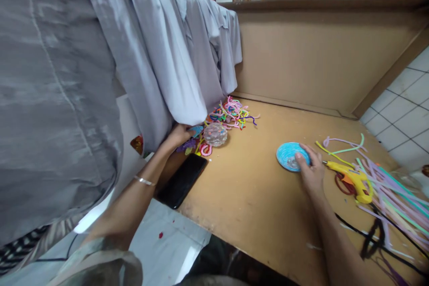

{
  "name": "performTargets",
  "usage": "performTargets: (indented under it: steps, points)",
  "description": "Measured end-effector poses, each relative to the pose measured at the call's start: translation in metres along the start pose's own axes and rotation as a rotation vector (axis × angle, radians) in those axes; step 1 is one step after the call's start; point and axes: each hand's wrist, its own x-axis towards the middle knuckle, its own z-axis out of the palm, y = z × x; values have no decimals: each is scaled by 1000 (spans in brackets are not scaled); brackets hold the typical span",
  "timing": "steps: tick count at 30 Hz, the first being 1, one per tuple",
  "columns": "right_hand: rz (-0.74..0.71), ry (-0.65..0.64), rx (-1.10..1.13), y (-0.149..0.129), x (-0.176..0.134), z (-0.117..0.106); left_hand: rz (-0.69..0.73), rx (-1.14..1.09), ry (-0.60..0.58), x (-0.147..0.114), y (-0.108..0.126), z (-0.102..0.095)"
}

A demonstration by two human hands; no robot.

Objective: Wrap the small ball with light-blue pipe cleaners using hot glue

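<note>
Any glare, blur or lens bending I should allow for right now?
Head view: bright glare on the floor; head view: edges stretched, top-right corner dark; head view: the blue coiled disc in the right hand has a clear outline but soft fine detail.

Right fingers (302, 164) hold blue disc (286, 154); left fingers (182, 133), hold unclear.

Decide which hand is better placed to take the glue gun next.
Probably the right hand: though holding the blue coiled disc, it is near the yellow glue gun; the left hand is much farther away.
</note>
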Motion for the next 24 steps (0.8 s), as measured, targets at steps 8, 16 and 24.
performTargets:
  steps: [8, 16, 24]
  points:
    - [-86, -8, -46, -2, -1, 10, -78, -409, -187, -62, 6, -4]
    - [-82, 8, -85, 6, -1, 10, -255, -805, -315, -81, 17, 21]
    - [-100, 0, -64, 0, -3, 13, -481, -1136, -349, -97, 36, 66]
